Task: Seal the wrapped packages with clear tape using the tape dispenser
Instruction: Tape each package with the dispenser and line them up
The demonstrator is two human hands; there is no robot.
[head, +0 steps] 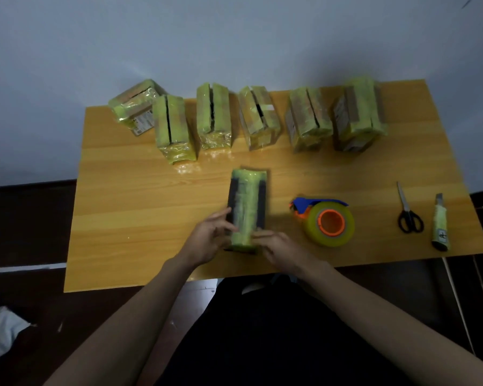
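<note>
A dark package with a yellow-green strip down its top (247, 204) lies lengthwise in the middle of the wooden table (129, 207). My left hand (209, 236) holds its near left side with fingers curled against it. Its near right end is touched by the fingers of my right hand (280, 247). The tape dispenser (325, 220), blue and orange with a big roll of clear tape, lies on the table to the right of the package, a short way from my right hand.
Several wrapped packages (212, 115) stand in a row along the far edge. Black-handled scissors (407, 211) and a utility knife (440, 225) lie at the right. A wall is just behind the table.
</note>
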